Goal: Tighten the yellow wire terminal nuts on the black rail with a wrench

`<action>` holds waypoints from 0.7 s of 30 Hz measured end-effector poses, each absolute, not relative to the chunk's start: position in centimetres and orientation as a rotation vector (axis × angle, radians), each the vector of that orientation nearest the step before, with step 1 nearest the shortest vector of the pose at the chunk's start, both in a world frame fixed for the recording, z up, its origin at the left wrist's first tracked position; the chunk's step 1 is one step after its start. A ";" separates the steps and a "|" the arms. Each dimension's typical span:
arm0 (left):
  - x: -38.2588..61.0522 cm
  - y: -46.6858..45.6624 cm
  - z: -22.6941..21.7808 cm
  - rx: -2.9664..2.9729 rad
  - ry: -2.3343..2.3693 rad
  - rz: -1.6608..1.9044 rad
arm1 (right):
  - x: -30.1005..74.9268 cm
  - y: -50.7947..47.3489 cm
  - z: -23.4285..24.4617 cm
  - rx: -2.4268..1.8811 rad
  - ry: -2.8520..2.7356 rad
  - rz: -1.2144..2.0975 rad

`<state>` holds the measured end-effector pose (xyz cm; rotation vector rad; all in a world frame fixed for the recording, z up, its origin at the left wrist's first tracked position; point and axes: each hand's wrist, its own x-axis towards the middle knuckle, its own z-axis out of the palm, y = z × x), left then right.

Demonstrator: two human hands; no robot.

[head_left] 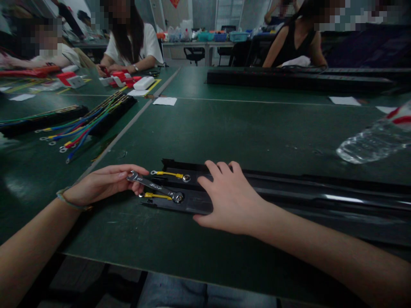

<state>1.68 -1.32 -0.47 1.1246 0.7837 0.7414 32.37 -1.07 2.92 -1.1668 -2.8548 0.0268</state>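
My left hand (111, 182) pinches the open end of a silver combination wrench (154, 186). The wrench's ring end sits around a nut (178, 197) on the nearer of two long black metal channels (192, 203). A short yellow wire (159, 196) with a ring terminal runs from under that nut. On the farther channel, another yellow wire (170, 174) is fastened by a second nut (186, 178). My right hand (231, 199) lies spread across both channels, fingers over the far one and thumb at the near edge.
Bundles of coloured wires (93, 124) with ring terminals lie on black strips at the left. A clear plastic bottle (369, 139) lies at the right. Another black bar (289, 83) and a white paper slip (165, 101) are farther back. People (131, 47) sit across the green table (224, 132).
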 end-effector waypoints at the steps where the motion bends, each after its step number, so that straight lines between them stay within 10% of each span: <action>1: 1.6 -1.3 -0.5 1.123 0.788 0.744 | 32.4 -1.1 2.9 -1.168 -2.854 0.031; 21: 1.5 -1.1 -0.7 1.204 0.942 0.830 | 32.3 -1.0 3.1 -1.198 -2.896 0.046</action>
